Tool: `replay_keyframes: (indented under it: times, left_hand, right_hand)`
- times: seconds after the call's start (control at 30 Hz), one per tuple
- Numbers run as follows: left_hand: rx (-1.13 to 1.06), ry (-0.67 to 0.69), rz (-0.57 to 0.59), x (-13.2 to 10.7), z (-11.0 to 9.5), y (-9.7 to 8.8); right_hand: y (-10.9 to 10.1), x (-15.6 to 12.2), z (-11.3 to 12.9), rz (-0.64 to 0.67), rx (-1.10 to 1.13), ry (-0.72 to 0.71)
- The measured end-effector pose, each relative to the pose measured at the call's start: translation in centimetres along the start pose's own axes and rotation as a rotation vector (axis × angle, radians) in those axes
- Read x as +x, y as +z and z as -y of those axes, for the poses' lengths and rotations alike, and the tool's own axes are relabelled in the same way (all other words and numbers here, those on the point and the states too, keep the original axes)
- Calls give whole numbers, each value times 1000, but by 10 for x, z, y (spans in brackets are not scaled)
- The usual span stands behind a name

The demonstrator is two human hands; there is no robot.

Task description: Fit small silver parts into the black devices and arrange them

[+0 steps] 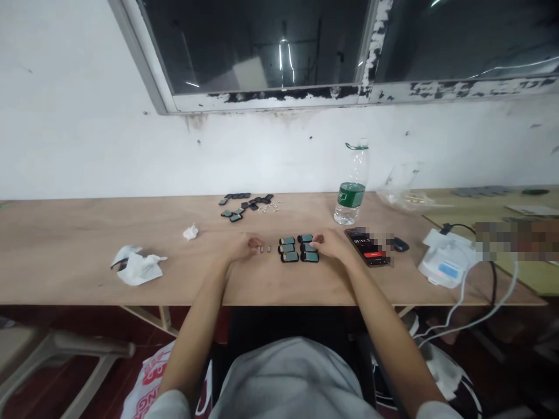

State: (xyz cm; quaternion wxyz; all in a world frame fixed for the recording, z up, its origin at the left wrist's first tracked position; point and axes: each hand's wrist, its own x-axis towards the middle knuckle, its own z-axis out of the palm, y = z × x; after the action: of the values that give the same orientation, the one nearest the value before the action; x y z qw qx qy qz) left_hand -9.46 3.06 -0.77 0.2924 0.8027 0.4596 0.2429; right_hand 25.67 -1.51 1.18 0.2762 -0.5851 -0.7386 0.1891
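Your left hand (243, 247) rests on the surface (65, 233) with its fingers curled loosely inward; whether it pinches anything you cannot tell. Just at its 3 o'clock lie two tiny pale parts (264, 249), almost touching the fingertips. Your right hand (334, 244) lies flat-ish on the surface, fingers drawn together, with the tips touching the right edge of a block of small dark modules (299, 248). That block sits between your two hands: six pieces in two columns of three, each with a greenish face turned up, packed edge to edge.

At 3 o'clock from your right hand, just beside it, a phone (365, 247) lies face up showing a timer and a red button. Past the phone, further toward 3 o'clock, is a small dark oval object (400, 245), then a white device (445, 265) with black and white cables (484, 302) running off the front edge.

At 12 o'clock from your right hand stands a clear water bottle (351, 189) with a green label, upright, its cap hanging off the neck. At 1 o'clock a crumpled clear plastic bag (404, 195) lies near the wall.

At 12 o'clock from your left hand, well apart, a loose scatter of more modules (244, 207) spreads near the back of the surface. At 10 o'clock lies a small tissue wad (190, 233), and at 9 o'clock, well apart, a larger crumpled tissue (137, 266).
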Motion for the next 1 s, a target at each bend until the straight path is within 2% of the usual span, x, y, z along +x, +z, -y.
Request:
replay_keyframes:
  times: [0.13,0.3,0.37,0.53,0.67,0.8,1.0]
  left_hand:
    - [38,29,-2,-2,-10,3]
    - [67,46,19,-2,-12,1]
    - [66,42,21,0,-10,2]
    - [2,7,-9,3,-5,6]
    - [-46,39,-73,1,-6,6]
    - [36,94,-99,-3,-16,4]
    - [123,164,-58,-4,-35,7]
  right_hand:
    - [2,-2,9,25,9,-59]
    - [9,-3,18,198,120,-357]
    - [14,-2,18,239,127,-415]
    - [22,2,13,292,148,-439]
    - [22,2,13,328,189,-414]
    - [23,1,17,320,180,-347]
    - [21,-3,23,302,106,-383]
